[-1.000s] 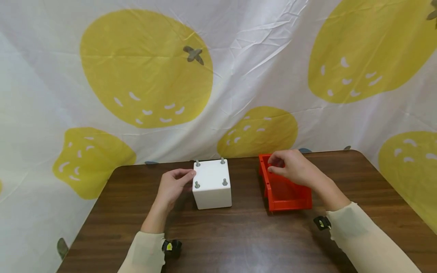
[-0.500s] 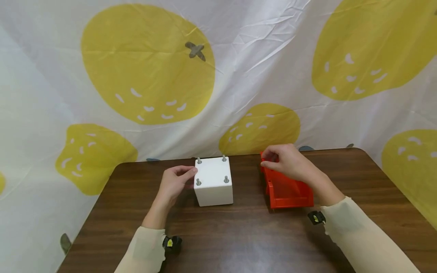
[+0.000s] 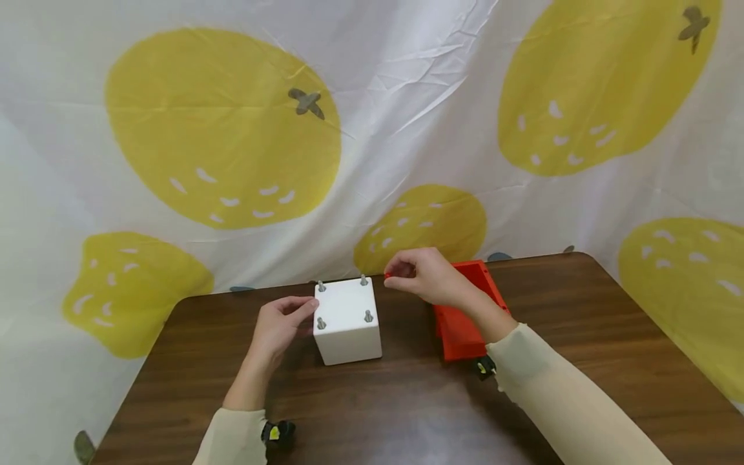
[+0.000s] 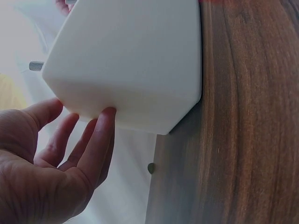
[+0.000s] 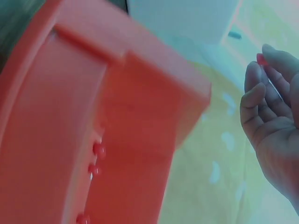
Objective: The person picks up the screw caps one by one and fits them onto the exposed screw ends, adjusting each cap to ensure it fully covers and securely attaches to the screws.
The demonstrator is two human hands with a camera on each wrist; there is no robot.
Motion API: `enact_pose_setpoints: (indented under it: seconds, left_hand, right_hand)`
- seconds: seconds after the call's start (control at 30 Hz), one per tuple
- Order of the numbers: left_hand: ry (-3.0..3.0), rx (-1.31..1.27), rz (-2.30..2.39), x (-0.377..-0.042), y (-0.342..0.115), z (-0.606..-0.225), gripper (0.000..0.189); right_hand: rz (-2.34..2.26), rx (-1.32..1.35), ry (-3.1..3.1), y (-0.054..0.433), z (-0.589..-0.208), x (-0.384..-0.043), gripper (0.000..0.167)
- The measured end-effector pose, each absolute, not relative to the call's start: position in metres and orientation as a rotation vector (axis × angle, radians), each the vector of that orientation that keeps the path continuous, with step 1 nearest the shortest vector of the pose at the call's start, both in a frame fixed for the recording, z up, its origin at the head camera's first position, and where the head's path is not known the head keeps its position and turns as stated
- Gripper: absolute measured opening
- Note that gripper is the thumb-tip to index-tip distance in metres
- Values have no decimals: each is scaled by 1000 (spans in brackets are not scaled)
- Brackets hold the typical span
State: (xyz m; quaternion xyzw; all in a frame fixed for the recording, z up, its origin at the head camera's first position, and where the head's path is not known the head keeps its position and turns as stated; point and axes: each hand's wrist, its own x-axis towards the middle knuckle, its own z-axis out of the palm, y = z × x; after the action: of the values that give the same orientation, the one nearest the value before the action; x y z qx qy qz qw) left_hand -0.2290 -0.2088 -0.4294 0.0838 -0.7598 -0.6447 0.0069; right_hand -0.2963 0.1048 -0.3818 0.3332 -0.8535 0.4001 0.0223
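A white block (image 3: 349, 345) stands on the table with threaded metal studs (image 3: 369, 316) rising from its top corners. My left hand (image 3: 279, 326) rests at the block's left side. Its fingertips touch the side wall in the left wrist view, with the thumb at the top edge. Just right of the block, my right hand (image 3: 433, 278) is raised above the table. Between its thumb and index finger it pinches a small red piece (image 5: 261, 59), mostly covered by the fingertips.
Under the right forearm sits a red open bin (image 3: 459, 342). Inside it, several small red pieces (image 5: 99, 150) show in the right wrist view. Behind the brown wooden table (image 3: 360, 413) hangs a white cloth (image 3: 395, 129) with yellow fruit prints.
My right hand has moved left from over the red bin toward the white block, carrying the small red piece. The left hand stays at the block. The head view has shifted slightly.
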Motion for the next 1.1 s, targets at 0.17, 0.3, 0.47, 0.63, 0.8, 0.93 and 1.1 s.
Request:
enact_pose_setpoints:
  seconds: [0.17,0.3,0.47,0.63,0.8,0.93,1.1]
  left_hand:
    - [-2374,266,-2015,-230,-208,-430,32]
    - [-2365,275,-2011,-230,-207,-429,32]
    - [-2357,273,-2018,-230,-207,-429,33]
    - [-2358,271,-2022,-229,-206,-428,34]
    - [-2360,274,-2016,-228,-207,-428,33]
    - [-2363,281,-2011,-229,-208,-429,31]
    - [-2368,288,-2006,-231,-209,-431,30]
  right_hand:
    - [1312,1012,-2600,86,-388,-303,11]
    - [1346,966,-2584,73,-390,-308,11]
    - [1392,917,-2611,63,-393,-313,13]
    - [1412,916,-2615,58,-394,-314,13]
    - [1406,936,-2612,54,-394,-314,12]
    - [1402,947,-2614,52,-393,-314,11]
    - [1398,944,-2634,52,-394,-314,10]
